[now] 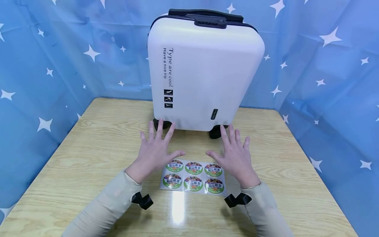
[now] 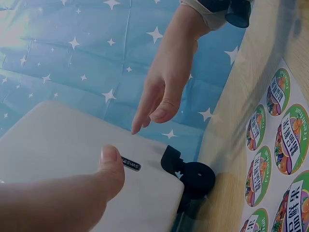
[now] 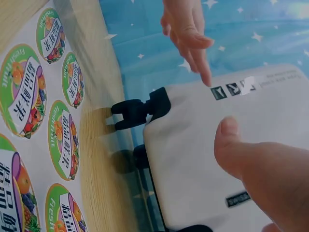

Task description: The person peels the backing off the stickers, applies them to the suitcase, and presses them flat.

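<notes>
A white hard-shell suitcase (image 1: 204,72) stands upright on its black wheels at the back of the table. In front of it, a sheet of round fruit stickers (image 1: 193,192) lies flat. My left hand (image 1: 155,148) is held over the table with fingers spread, its fingertips overlapping the suitcase's lower left corner in the head view. Mirroring it, my right hand (image 1: 235,154) spreads its fingers by the lower right wheel (image 1: 214,132). Both thumbs point inward above the sticker sheet's far edge. Neither hand holds anything. In the left wrist view the left thumb (image 2: 111,169) shows before the suitcase.
The wooden table (image 1: 88,158) reaches past the arms on both sides. Blue curtains (image 1: 59,42) with white stars hang behind and beside it. A black wrist camera (image 1: 142,200) sits on the left wrist, another (image 1: 238,199) on the right.
</notes>
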Available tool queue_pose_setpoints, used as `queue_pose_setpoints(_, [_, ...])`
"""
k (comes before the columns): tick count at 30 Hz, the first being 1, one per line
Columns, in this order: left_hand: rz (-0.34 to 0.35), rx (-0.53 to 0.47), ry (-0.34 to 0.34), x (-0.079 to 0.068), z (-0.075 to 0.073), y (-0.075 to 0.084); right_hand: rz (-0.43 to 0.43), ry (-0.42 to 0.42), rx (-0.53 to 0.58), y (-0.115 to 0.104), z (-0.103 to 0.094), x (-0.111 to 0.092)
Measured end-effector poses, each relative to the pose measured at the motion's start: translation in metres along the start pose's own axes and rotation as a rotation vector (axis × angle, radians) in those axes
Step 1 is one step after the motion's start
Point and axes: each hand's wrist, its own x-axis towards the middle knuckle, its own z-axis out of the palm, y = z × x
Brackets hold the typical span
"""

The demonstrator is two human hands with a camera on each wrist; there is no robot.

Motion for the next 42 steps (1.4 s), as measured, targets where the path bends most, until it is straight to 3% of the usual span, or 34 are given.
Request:
queue_pose_setpoints(14, [0.021, -0.163, 0.038, 0.004, 0.0, -0.002, -0.091, 0.185, 0.112, -0.007, 0.007, 0.003])
queue_pose_setpoints(23, [0.015, -0.251, 0.061, 0.006, 0.002, -0.005, -0.083, 0.236, 0.15, -0.016, 0.007, 0.003])
queue_pose_setpoints(30, [0.075, -0.292, 0.085, 0.013, 0.005, -0.007, -0.076, 0.266, 0.196, -0.021, 0.008, 0.003])
queue_pose_setpoints(35, [0.042, -0.32, 0.026, 0.014, 0.009, -0.01, -0.088, 0.241, 0.223, -0.025, 0.012, 0.003])
queue_pose_setpoints(42, [-0.033, -0.367, -0.169, 0.009, 0.023, -0.014, -0.088, 0.183, 0.228, -0.032, 0.019, -0.003])
